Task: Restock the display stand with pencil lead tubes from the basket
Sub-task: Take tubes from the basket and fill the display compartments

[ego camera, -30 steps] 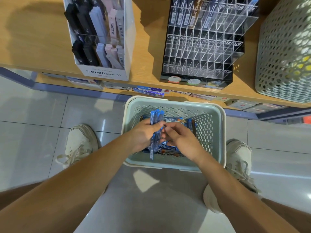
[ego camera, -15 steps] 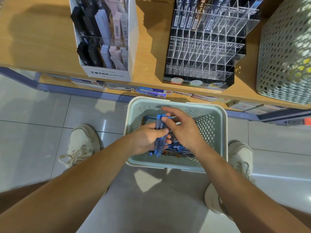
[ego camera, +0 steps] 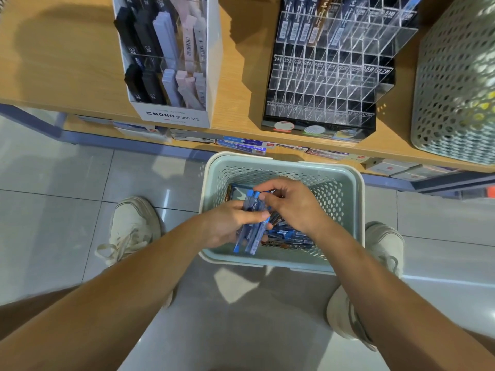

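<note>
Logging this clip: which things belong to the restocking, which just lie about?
Job: bundle of blue plastic lead tubes, left hand, right hand, pale green perforated plastic basket, clear acrylic display stand.
Lying about: white cardboard MONO box, grey perforated bin.

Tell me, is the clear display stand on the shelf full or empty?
Nearly empty: the display stand holds lead tubes only in its back row; the front compartments hold nothing.

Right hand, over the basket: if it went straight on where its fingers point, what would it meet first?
The blue lead tubes gripped in the left hand. The fingers of the right hand seem to pinch their capped ends, though depth is unclear.
</note>
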